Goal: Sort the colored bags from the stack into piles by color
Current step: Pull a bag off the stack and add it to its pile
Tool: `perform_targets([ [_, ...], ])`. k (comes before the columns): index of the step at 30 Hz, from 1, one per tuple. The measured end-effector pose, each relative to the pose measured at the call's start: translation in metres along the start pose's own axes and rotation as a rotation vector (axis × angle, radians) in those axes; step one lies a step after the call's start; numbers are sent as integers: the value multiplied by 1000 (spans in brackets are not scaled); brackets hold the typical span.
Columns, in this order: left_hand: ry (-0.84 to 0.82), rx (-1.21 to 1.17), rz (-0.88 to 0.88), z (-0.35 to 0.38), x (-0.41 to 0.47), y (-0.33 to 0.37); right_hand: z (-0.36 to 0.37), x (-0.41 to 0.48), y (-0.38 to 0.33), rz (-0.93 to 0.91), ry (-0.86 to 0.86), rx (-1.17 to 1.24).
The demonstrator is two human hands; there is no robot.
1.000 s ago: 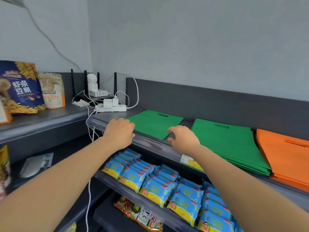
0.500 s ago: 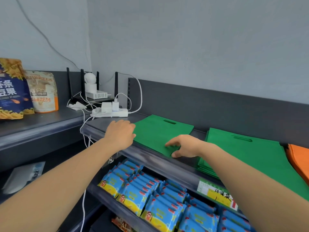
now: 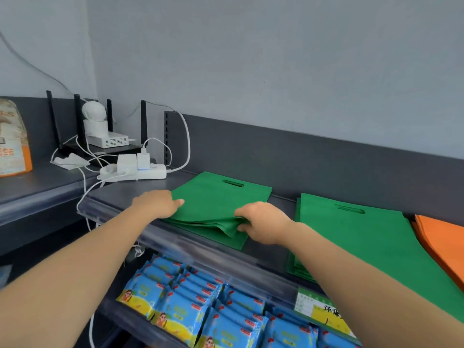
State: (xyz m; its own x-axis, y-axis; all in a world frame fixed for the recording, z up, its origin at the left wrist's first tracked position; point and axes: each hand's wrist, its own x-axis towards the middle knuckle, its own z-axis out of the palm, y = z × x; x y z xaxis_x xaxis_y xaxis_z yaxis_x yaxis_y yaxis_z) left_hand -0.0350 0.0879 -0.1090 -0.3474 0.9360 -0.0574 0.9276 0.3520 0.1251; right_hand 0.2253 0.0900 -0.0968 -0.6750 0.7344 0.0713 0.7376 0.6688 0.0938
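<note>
Grey shelf, mid-frame: the left hand lies flat, fingers straight, on the left edge of the green bags; the right hand pinches their lifted near corner; second green pile and orange bags lie rightward

The one view comes from a camera on the person's head, looking forward and down onto a dark shelf set against a grey wall. It sits close: both forearms run in from the bottom corners, and the left hand and right hand meet near mid-frame at a green pile. The shelf's front edge crosses the frame aslant, dropping from left to right. A router marks the left corner, an orange pile the right edge, and blue packs the bottom.
</note>
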Motion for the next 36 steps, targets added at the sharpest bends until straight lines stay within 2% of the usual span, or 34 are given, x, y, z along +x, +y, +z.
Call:
perform_targets([
  [3,35,6,-20,-4,6,-3,-1,-2,1,79,-25,150],
  [9,-32,-264,-44,-19,7,-4,1,2,1,207,-10,315],
  [12,-18,-311,-53,-18,8,-5,5,3,2,339,44,460],
  [17,93,-482,-2,-16,11,-4,11,1,1,649,206,957],
  [20,193,-580,66,-20,8,-5,15,1,1,767,292,1094],
  [23,292,-819,173,-26,0,-2,13,4,-3,865,313,1224],
  [27,316,-1190,312,-44,-17,1,6,5,-11,953,359,1313],
  [30,285,-1356,337,-51,-29,3,3,4,-11,973,432,1443],
  [32,294,-1391,335,-53,-34,5,-1,1,-8,960,560,1473],
  [36,344,-1298,402,-50,-42,20,-15,-21,-5,949,770,1232],
])
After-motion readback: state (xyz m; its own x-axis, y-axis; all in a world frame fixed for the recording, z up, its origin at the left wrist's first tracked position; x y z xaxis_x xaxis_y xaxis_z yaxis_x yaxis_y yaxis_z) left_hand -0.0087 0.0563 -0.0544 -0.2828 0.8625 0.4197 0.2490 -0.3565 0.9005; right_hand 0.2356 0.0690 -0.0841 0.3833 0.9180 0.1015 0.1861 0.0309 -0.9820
